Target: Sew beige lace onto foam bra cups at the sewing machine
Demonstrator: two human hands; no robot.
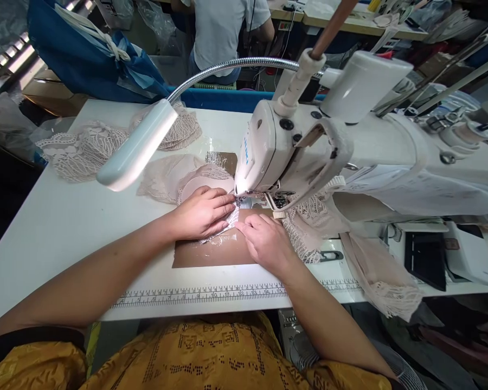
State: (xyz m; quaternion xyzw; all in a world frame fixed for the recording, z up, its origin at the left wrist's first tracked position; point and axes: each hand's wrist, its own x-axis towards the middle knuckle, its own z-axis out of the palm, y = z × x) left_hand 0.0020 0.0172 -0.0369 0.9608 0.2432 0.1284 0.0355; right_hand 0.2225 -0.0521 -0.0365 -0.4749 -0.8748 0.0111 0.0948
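Observation:
My left hand (201, 214) lies flat with its fingers stretched over a pale pink lace piece (232, 216), pressing it on the machine bed just left of the needle area. My right hand (266, 241) is closed, its fingers curled and its fingertips at the right edge of that lace; the hand hides part of the grip. Above both hands stands the head of a white sewing machine (260, 146). A smooth pink cup-shaped part (195, 185) lies behind my left hand, joined with sheer fabric. Brown tape (211, 252) covers the bed under my hands.
A lamp (138, 146) on a bendable metal neck reaches over the table's left side. Lace pieces (85, 149) lie at the back left, and more lace fabric (390, 276) hangs over the front edge at right. A printed ruler (211, 295) runs along the front. Another person (223, 32) sits beyond.

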